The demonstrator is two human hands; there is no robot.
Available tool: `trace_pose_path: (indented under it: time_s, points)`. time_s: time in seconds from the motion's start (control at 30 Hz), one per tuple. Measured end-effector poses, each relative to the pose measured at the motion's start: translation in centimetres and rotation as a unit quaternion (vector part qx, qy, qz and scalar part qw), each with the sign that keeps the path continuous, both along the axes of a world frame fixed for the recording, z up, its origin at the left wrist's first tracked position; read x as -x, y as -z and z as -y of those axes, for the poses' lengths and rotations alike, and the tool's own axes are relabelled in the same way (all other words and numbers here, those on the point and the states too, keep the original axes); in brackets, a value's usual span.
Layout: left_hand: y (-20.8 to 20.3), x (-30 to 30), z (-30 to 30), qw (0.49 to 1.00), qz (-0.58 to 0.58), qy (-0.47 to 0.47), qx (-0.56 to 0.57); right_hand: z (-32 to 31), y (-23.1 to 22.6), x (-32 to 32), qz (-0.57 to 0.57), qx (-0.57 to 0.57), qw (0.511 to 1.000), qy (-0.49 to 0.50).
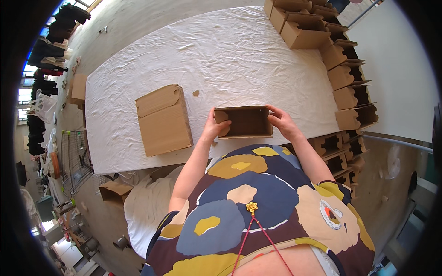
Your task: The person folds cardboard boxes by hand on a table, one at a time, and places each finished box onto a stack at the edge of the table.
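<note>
A brown cardboard box (pixel 244 132) stands at the near edge of the table, its top side uncovered so that I look down into its dark inside. My left hand (pixel 215 125) grips its left end, with the thumb over the rim. At the opposite end my right hand (pixel 282 121) holds the right wall, thumb on the near side and fingers behind. To the left lies a closed flat cardboard box (pixel 164 120), apart from both hands. A small brown cardboard scrap (pixel 196 93) rests between the two boxes, farther back.
A creased white cloth (pixel 221 55) covers the table. Many open cardboard boxes (pixel 345 76) line its right side, with a bigger one (pixel 304 34) at the far right. Another open box (pixel 115 191) sits below the table at left, near a wire rack (pixel 73 156).
</note>
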State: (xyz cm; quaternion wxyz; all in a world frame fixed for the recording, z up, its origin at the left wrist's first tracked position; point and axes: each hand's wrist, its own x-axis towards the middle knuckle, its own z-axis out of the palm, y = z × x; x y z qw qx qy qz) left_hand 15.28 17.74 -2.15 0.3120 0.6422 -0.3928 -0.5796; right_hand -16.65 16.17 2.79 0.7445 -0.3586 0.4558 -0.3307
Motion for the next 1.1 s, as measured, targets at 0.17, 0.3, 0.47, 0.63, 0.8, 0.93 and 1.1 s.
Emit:
trace_pose_path:
  time_s: [0.17,0.3,0.47,0.63,0.8,0.93,1.1]
  points:
    - [0.9,-0.2,0.6,0.999,-0.014,0.028,0.033,-0.2,-0.3,0.0,-0.02,-0.009,1.0,0.007]
    - [1.8,-0.7,0.5,0.999,-0.002,0.014,0.042,0.0,-1.9,-0.5,-0.069,0.012,0.997,-0.016]
    - [-4.1,-0.1,-0.9,0.991,0.085,-0.034,0.102,-0.6,-2.5,-0.6,-0.246,0.141,0.958,-0.045]
    - [-7.1,-1.5,-3.8,0.983,0.028,-0.023,0.179,-0.8,-3.7,-0.9,-0.296,0.133,0.943,-0.07]
    - [-8.0,-1.2,-5.8,0.975,0.035,0.032,0.216,-0.9,-4.0,-0.6,-0.162,0.032,0.986,-0.031]
    - [-6.7,-1.1,-5.1,0.982,0.002,-0.026,0.185,-1.2,-3.2,0.0,-0.025,-0.025,0.999,-0.004]
    - [-8.0,-0.5,-3.7,0.944,0.172,0.091,0.267,-1.2,-1.8,0.4,0.015,-0.028,0.999,-0.001]
